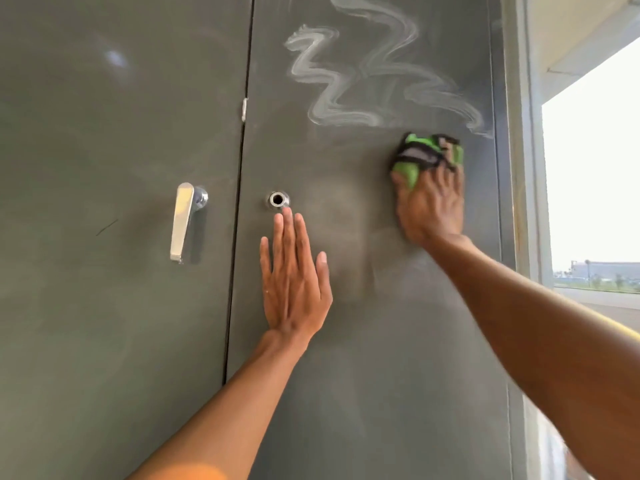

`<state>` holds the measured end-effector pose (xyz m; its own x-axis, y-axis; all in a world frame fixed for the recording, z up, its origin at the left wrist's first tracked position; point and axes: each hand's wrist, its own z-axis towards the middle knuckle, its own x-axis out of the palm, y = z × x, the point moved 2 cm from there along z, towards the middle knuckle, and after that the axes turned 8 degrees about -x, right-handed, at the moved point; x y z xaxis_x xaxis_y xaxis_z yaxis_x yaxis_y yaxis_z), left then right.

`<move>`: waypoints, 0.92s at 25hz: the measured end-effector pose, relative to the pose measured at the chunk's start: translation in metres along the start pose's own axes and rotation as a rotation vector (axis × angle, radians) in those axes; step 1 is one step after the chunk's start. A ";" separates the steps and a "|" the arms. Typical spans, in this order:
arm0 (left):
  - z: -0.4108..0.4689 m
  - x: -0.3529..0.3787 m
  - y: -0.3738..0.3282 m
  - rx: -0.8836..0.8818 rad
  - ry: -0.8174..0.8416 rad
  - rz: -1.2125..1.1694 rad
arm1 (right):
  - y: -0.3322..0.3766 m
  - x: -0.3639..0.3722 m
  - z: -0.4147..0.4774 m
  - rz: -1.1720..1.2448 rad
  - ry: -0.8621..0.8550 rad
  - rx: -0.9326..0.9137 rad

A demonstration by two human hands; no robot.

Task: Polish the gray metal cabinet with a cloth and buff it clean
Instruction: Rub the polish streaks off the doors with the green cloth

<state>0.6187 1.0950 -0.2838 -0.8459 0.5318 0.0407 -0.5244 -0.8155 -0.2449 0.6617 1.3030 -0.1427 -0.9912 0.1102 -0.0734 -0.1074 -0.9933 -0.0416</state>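
The gray metal cabinet fills the view with two closed doors. My right hand presses a bunched green and black cloth against the right door near its right edge, fingers curled over the cloth. White zigzag polish streaks run across the door just above the cloth. My left hand lies flat on the right door with straight fingers, its fingertips just below a round metal lock hole.
A chrome lever handle hangs on the left door beside the centre seam. A small latch sits on the seam higher up. A pale window frame and a bright window border the cabinet on the right.
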 end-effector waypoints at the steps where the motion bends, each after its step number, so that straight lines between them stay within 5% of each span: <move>1: 0.002 0.000 -0.002 0.019 0.009 -0.011 | -0.022 -0.007 -0.003 0.028 0.019 0.118; 3: 0.004 0.002 -0.003 0.028 0.024 -0.011 | -0.042 -0.017 -0.008 0.071 0.060 0.308; 5: 0.004 0.006 -0.006 -0.004 0.028 -0.001 | -0.024 -0.016 -0.008 0.062 0.056 0.300; 10: 0.003 0.014 -0.033 0.000 -0.007 0.020 | 0.061 0.004 -0.027 -0.009 0.078 -0.376; 12: 0.001 0.019 -0.040 -0.034 -0.007 0.013 | 0.052 0.007 -0.027 0.029 0.098 -0.449; 19: -0.014 0.025 -0.037 0.053 0.024 0.045 | -0.077 -0.015 -0.022 0.109 0.047 0.261; 23: -0.014 0.026 -0.035 0.057 0.010 0.054 | -0.046 -0.009 -0.034 0.116 0.035 0.326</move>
<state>0.6169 1.1409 -0.2879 -0.8721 0.4889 0.0188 -0.4831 -0.8544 -0.1911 0.6785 1.3487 -0.1741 -0.9956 -0.0087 -0.0936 -0.0188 -0.9571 0.2891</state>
